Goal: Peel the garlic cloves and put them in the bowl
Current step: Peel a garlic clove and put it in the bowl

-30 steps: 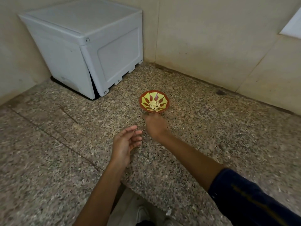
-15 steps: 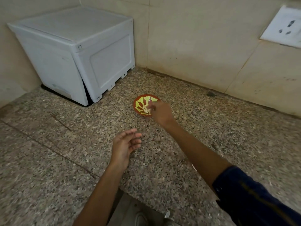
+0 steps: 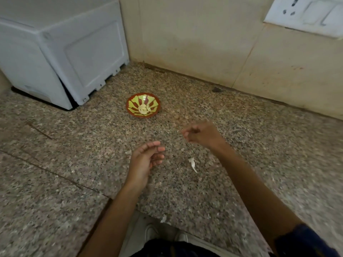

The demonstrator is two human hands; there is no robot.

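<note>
Sitting in the red-and-yellow bowl [image 3: 143, 105] on the granite counter [image 3: 241, 145], near the grey appliance [image 3: 65, 52]: pale peeled garlic cloves [image 3: 143, 109], heaped at its centre. Pulling back from over the bowl half a second ago, the right hand [image 3: 201, 133], now blurred with fingers loosely curled (whether pinching anything, cannot tell). Waiting relaxed and empty, the left hand [image 3: 143, 162]. Lying between the forearms, a scrap of papery skin [image 3: 192, 164]. Looking like a clove just delivered; no unpeeled cloves showing.

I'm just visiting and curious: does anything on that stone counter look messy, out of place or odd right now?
Only small things. A white scrap of garlic skin lies loose on the counter between the two arms, and another scrap sits at the counter's front edge. The bowl stands upright with peeled cloves inside, nothing spilled.
</note>
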